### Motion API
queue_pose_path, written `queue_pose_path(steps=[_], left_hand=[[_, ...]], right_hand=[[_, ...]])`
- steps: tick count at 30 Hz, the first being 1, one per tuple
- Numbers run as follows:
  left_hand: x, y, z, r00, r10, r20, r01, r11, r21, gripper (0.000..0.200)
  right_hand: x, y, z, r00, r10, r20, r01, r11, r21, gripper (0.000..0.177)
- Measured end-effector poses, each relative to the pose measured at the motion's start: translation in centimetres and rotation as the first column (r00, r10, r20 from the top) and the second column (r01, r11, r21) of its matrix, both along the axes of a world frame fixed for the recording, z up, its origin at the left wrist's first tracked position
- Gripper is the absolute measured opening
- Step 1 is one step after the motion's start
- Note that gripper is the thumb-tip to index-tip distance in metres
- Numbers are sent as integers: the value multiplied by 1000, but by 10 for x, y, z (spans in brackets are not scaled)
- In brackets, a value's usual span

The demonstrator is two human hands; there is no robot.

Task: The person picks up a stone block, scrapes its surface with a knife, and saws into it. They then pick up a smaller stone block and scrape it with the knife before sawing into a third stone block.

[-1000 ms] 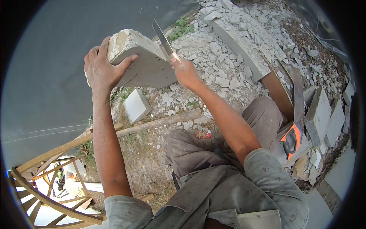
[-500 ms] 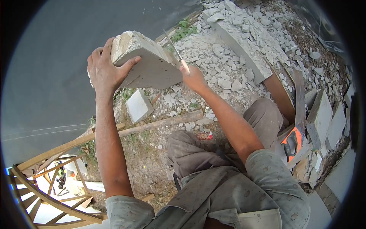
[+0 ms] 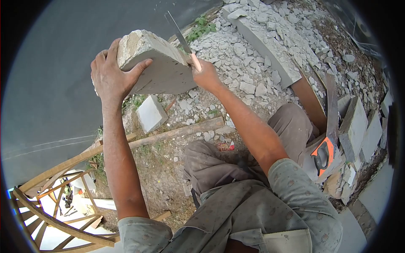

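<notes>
My left hand [image 3: 112,76] grips the left end of a pale, aerated-looking concrete block [image 3: 164,76], thumb on the near face and fingers over the far side. The block is tilted, and its upper edge is rough and chipped. In my right hand [image 3: 206,76], closed round the pale handle, is a long flat-bladed knife [image 3: 179,36]. The blade points up and away, close by the right end of the block. Below the block, a smaller pale block piece [image 3: 151,114] lies on the ground.
Broken rubble [image 3: 249,55] covers the ground ahead, around a long grey slab [image 3: 270,55]. An orange-handled handsaw [image 3: 325,156] leans at my right by stacked blocks [image 3: 354,122]. A wooden pole [image 3: 177,133] lies before my knees. A dark grey wall [image 3: 50,92] rises at left, above a curved timber frame [image 3: 55,219].
The knife has turned to show its flat side and shifted left and up with my right hand. My left hand and the block have moved slightly left and up in view.
</notes>
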State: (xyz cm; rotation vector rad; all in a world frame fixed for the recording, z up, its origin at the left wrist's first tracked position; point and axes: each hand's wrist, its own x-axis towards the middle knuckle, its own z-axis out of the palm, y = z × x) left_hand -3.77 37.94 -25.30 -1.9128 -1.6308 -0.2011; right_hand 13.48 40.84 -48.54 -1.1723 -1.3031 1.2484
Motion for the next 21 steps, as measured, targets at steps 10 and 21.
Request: queue_pose_path(steps=[10,21], left_hand=[[-3,4,0,1000,2,-11,-2,1000,4,92],[-22,21,1,1000,-6,12,6,1000,-26,99]], right_hand=[[31,-28,44,991,-79,-107,98,979,179,32],[4,-68,39,970,-137,-200,168,975,146,40]])
